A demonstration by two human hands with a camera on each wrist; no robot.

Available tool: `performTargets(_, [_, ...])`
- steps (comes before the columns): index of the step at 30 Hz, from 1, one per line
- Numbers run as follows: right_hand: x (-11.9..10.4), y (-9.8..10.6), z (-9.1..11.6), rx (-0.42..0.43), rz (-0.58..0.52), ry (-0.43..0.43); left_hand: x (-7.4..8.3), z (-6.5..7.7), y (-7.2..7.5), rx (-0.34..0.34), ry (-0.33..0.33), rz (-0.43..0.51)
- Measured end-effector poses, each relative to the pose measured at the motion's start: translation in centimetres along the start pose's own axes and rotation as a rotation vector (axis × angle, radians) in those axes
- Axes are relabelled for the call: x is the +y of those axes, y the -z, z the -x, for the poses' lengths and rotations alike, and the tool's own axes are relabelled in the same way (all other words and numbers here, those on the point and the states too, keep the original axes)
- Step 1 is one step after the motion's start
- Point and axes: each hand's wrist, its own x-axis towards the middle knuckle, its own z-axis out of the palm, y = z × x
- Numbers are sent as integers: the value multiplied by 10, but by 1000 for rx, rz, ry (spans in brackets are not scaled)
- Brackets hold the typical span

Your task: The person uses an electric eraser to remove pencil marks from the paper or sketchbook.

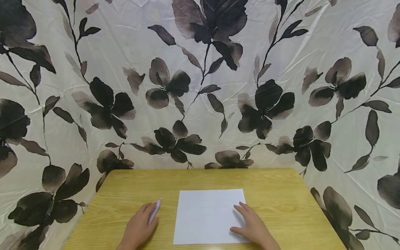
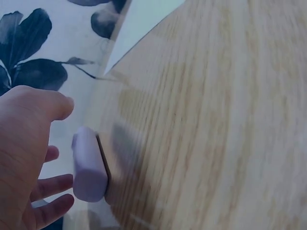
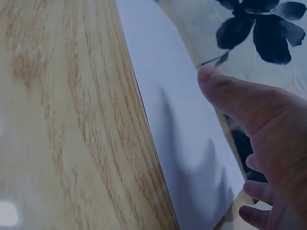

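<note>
A slim lilac tool (image 1: 154, 212) with a narrow tip lies on the table, left of a white sheet of paper (image 1: 204, 217). Beside it is my left hand (image 1: 140, 222), fingers along its far side and thumb on the near side. The left wrist view shows the rounded butt of the lilac tool (image 2: 90, 167), with the thumb held apart from it and the fingertips close by. My right hand (image 1: 253, 224) hovers at the paper's right edge with fingers spread, casting a shadow on the paper (image 3: 177, 120) in the right wrist view.
The wooden table (image 1: 281, 205) has rounded far corners. Behind it and along both sides hangs a pale cloth (image 1: 231, 114) printed with dark flowers.
</note>
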Motion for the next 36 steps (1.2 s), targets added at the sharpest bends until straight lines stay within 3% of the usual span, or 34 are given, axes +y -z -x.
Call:
performTargets(8, [1,-9,-1,7,59,29,2,1,-4,70,18,25])
performTargets(17, [-3,-12,1,-50,70,-20,1,2,-10,171,5,0])
performTargets(25, [-6,-14,4,-52,62,-67,-2,-3,-16,147,46,-7])
performTargets(36, [-6,-17,4,-29,54,-31,-10,-9,-13,120,60,-25])
